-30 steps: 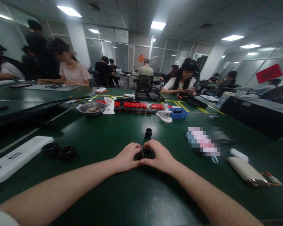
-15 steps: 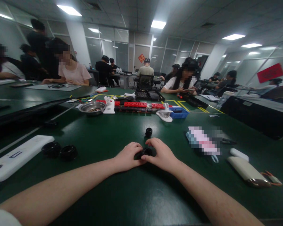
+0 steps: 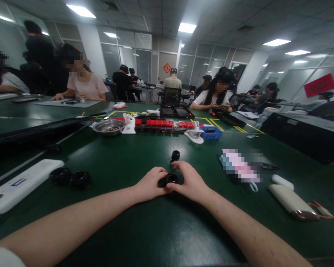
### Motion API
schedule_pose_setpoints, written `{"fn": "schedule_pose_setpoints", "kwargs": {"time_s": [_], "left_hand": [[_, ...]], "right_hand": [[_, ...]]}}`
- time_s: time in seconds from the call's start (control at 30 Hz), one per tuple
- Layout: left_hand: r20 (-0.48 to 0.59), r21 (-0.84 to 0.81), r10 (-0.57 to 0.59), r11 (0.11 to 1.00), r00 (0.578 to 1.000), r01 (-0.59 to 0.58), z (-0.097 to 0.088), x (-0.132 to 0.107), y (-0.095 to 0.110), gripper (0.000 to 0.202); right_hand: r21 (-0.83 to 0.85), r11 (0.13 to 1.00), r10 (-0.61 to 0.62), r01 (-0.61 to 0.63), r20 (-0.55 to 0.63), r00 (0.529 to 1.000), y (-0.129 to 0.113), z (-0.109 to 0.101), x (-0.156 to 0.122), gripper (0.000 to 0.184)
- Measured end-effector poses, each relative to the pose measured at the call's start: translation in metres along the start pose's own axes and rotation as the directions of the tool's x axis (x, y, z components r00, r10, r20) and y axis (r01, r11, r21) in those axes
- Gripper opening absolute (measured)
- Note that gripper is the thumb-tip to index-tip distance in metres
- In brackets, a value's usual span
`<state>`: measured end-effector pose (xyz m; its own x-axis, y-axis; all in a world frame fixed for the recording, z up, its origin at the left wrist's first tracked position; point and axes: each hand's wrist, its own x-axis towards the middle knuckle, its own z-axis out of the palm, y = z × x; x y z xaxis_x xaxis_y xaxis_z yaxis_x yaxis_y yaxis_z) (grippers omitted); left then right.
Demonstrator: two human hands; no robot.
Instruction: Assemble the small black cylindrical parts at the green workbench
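On the green tabletop, a black ring-shaped part (image 3: 171, 178) with a round opening facing up sits between my two hands. My left hand (image 3: 153, 182) curls around its left side, thumb along the near edge. From the right, my right hand (image 3: 189, 181) grips it with the thumb at the front and bent fingers behind. Just beyond my fingertips stands a smaller black cylindrical part (image 3: 175, 155), apart from both hands. Two more black round parts, one (image 3: 60, 175) and another (image 3: 81, 179), lie to the left beside a long white device (image 3: 26, 185).
Farther back are a metal bowl (image 3: 109, 127) of small pieces, white clamps (image 3: 128, 124), a red strip (image 3: 160, 123) and a blue tray (image 3: 211, 132). At right lie a pink pouch (image 3: 239, 165) and a beige battery-like block (image 3: 292, 200). Several people sit around other tables.
The black part between my hands has shifted slightly left, its opening now clearer. My hands have barely moved. A standing person at far left has moved left.
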<state>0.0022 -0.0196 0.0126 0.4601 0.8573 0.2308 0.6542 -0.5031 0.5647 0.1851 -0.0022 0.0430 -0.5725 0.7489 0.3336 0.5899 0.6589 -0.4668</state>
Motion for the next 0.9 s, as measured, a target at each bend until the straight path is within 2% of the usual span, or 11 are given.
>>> {"fn": "schedule_pose_setpoints", "kwargs": {"time_s": [0.07, 0.13, 0.23, 0.33, 0.4, 0.47, 0.57, 0.63, 0.7, 0.9], "left_hand": [[0.002, -0.004, -0.004, 1.000, 1.000, 0.004, 0.0002, -0.0003, -0.0005, 0.032], [0.008, -0.003, -0.003, 1.000, 1.000, 0.003, 0.0005, -0.0004, -0.0017, 0.033], [0.017, 0.009, 0.000, 1.000, 1.000, 0.000, 0.0010, -0.0001, -0.0034, 0.036], [0.004, 0.019, 0.013, 1.000, 1.000, -0.013, 0.0018, 0.0003, -0.0039, 0.034], [-0.004, 0.019, 0.025, 0.999, 1.000, -0.025, 0.0024, 0.0005, -0.0038, 0.032], [-0.009, 0.016, 0.029, 0.999, 1.000, -0.028, 0.0031, 0.0005, -0.0041, 0.032], [-0.007, 0.015, 0.021, 1.000, 1.000, -0.021, 0.0037, 0.0006, -0.0054, 0.037], [0.003, 0.019, 0.012, 1.000, 1.000, -0.012, 0.0036, 0.0007, -0.0061, 0.041], [0.012, 0.021, 0.001, 1.000, 1.000, -0.001, 0.0033, 0.0008, -0.0063, 0.042], [0.012, 0.011, 0.013, 1.000, 1.000, -0.013, 0.0030, 0.0012, -0.0064, 0.039]], "right_hand": [[0.030, 0.999, 0.019, -0.019, 0.009, 1.000, -0.0006, -0.0015, 0.0003, 0.049], [0.137, 0.990, -0.021, 0.011, 0.071, 0.997, -0.0008, -0.0034, 0.0002, 0.047], [0.305, 0.951, -0.095, 0.046, 0.149, 0.984, 0.0002, -0.0043, -0.0004, 0.061], [0.231, 0.972, -0.062, 0.044, 0.070, 0.996, 0.0013, -0.0012, -0.0007, 0.062], [0.121, 0.992, -0.049, 0.048, 0.004, 0.999, 0.0011, 0.0011, -0.0007, 0.058], [0.064, 0.997, -0.037, 0.038, -0.014, 0.999, 0.0002, 0.0021, -0.0005, 0.051], [0.161, 0.986, -0.056, 0.048, 0.046, 0.997, -0.0005, 0.0002, -0.0006, 0.046], [0.264, 0.962, -0.103, 0.073, 0.099, 0.990, 0.0003, -0.0017, -0.0008, 0.056], [0.295, 0.952, -0.112, 0.076, 0.107, 0.988, 0.0017, -0.0024, -0.0009, 0.062], [0.100, 0.994, -0.031, 0.035, -0.048, 0.998, -0.0004, 0.0036, -0.0001, 0.056]]}}
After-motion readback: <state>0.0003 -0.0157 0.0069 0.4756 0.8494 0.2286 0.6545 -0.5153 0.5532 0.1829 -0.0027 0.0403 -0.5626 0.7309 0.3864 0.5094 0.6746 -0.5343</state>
